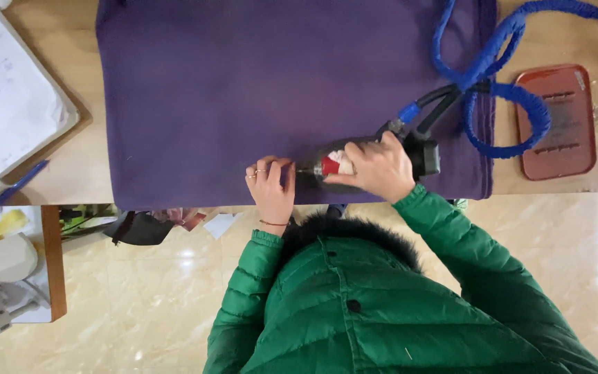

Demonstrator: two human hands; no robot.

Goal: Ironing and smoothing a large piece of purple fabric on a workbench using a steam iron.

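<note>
Two hands at the near edge of the purple cloth (243,90), spread flat over the counter (70,166). Left hand (271,185), grip clenched, knuckles pinning the cloth by the tool's tip, likely to steady it. Right hand (377,168) grasps the dark handheld tool (368,161), red-and-white label showing. Blue hose (493,62) trails away. Red-brown rectangular tray (557,121) far right; white paper pad (5,97) and blue pen (21,183) left.
</note>
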